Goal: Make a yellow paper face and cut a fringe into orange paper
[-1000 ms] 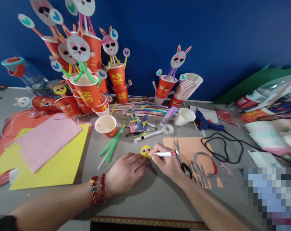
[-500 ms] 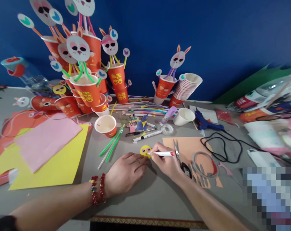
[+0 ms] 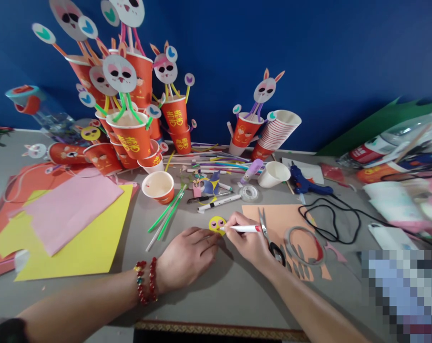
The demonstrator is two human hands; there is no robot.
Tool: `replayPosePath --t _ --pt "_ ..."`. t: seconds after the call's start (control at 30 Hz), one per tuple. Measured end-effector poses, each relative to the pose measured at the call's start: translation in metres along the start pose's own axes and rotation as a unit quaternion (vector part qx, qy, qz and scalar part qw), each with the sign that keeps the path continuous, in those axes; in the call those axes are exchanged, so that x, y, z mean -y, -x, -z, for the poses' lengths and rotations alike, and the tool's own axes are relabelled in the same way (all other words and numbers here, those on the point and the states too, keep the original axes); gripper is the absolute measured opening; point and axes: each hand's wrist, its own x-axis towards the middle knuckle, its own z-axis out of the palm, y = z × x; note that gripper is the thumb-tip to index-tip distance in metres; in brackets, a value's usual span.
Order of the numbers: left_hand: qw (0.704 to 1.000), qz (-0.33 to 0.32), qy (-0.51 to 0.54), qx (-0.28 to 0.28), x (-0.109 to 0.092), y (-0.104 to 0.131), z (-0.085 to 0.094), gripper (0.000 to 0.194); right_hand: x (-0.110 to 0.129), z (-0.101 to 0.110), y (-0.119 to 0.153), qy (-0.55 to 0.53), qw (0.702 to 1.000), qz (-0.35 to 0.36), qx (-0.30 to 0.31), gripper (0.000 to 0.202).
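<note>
A small round yellow paper face (image 3: pixel 216 223) with pink-ringed dark eyes lies on the grey table. My left hand (image 3: pixel 189 257) rests palm down, its fingers stretched toward the face's lower edge; the fingertips partly cover that edge. Beaded red bracelets circle the left wrist. Pinched in my right hand (image 3: pixel 248 240) is a white marker (image 3: pixel 242 228) with a red end, its tip at the face's right side. Just right of that hand, scissors (image 3: pixel 269 236) with black handles lie partly on a peach paper sheet (image 3: pixel 276 216).
Red cups (image 3: pixel 132 143) with paper rabbit heads crowd the back left. Yellow paper (image 3: pixel 105 238) and pink paper (image 3: pixel 73 205) lie left. Green straws (image 3: pixel 171 216) and a white cup (image 3: pixel 273 174) stand behind the hands. A blue glue gun (image 3: pixel 309 183) with black cord lies right.
The whole view has shifted very slightly. Both hands, the marker and the yellow face keep nearly the same places relative to each other.
</note>
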Motion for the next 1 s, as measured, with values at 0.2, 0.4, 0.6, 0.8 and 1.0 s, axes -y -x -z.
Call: replayPosePath --t 0.2,0.4,0.6,0.8,1.0 --pt "1.000 0.000 0.000 0.001 -0.0001 -0.0004 0.0006 0.021 -0.0013 -0.0004 0.0009 0.003 1.000 -0.005 0.006 0.018" --pt "1.000 0.000 0.001 0.004 -0.0001 -0.0007 0.0020 0.021 -0.0011 -0.0009 0.0007 0.006 1.000 -0.005 0.005 0.018" --pt "1.000 0.001 0.003 0.003 0.0002 -0.0006 0.0011 0.020 -0.0023 -0.0012 0.0005 0.007 1.000 -0.008 0.005 0.019" --pt "1.000 0.001 0.003 0.001 -0.0002 -0.0002 0.0014 0.020 -0.0021 -0.0008 0.0006 0.011 1.000 -0.004 0.011 0.019" --pt "1.000 0.001 0.001 0.000 -0.0003 -0.0004 0.0020 0.020 -0.0026 -0.0007 0.0007 0.008 1.000 -0.003 0.011 0.019"
